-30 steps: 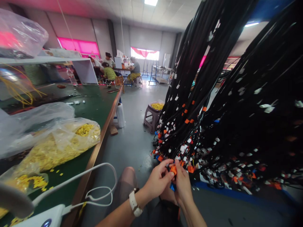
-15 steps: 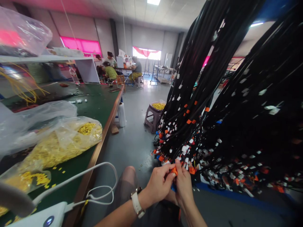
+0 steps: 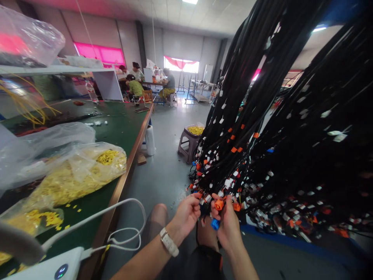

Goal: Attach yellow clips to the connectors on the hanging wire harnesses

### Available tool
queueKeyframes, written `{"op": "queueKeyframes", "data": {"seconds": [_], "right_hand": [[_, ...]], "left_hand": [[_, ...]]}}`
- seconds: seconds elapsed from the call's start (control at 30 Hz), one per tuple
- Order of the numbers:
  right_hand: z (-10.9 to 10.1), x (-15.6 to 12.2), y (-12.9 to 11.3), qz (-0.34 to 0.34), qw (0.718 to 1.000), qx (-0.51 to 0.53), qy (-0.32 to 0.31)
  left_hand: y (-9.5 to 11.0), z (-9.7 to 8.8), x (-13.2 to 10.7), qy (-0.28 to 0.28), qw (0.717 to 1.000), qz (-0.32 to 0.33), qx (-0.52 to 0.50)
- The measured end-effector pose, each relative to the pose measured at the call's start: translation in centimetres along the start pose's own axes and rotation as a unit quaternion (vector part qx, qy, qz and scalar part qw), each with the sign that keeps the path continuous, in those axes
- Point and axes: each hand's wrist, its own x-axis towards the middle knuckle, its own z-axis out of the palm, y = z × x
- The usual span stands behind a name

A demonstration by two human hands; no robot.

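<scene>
at our right hang great bundles of black cables [image 3: 250, 58], their lower ends crowded with white, orange and blue connectors. at our left runs a green-topped table [image 3: 122, 124], and on it lies a clear bag [image 3: 72, 179] full of small yellow pieces. between the two, farther ahead on the floor, a stool [image 3: 191, 144] carries more yellow pieces. a white device [image 3: 46, 268] with a lit display sits at the table's near end.

our right hand [image 3: 229, 225] is closed round an orange connector [image 3: 219, 205], pinching it between thumb and fingers in front of the cable ends. our left hand [image 3: 186, 216], near it but apart, has its fingers curled in; we cannot tell whether they hold anything. a white-strapped watch [image 3: 168, 242] circles that wrist. smallest of all, a blue connector [image 3: 215, 224] hangs below the orange one, beside our right palm.
</scene>
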Motion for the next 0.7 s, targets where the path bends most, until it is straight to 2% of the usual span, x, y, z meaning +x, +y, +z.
{"op": "queueKeyframes", "data": {"seconds": [0.07, 0.23, 0.43, 0.6, 0.7], "right_hand": [[-0.4, 0.2, -0.4, 0.023, 0.999, 0.027, -0.006], [-1.4, 0.5, -0.8, 0.044, 0.997, 0.066, -0.020], [-1.9, 1.1, -0.8, 0.058, 0.995, 0.081, -0.008], [-2.2, 1.3, -0.6, 0.037, 0.998, 0.059, -0.008], [-2.1, 1.3, -0.4, 0.030, 0.998, 0.053, -0.014]], "left_hand": [[0.0, -0.4, 0.6, 0.036, 0.999, 0.012, -0.028], [-0.8, -0.6, 0.9, 0.027, 0.999, 0.008, -0.036], [-1.0, -0.8, 0.9, 0.015, 0.999, -0.015, -0.049], [-1.1, -0.8, 1.0, -0.013, 0.998, -0.018, -0.062], [-1.3, -0.8, 0.9, -0.005, 0.998, -0.008, -0.058]]}}
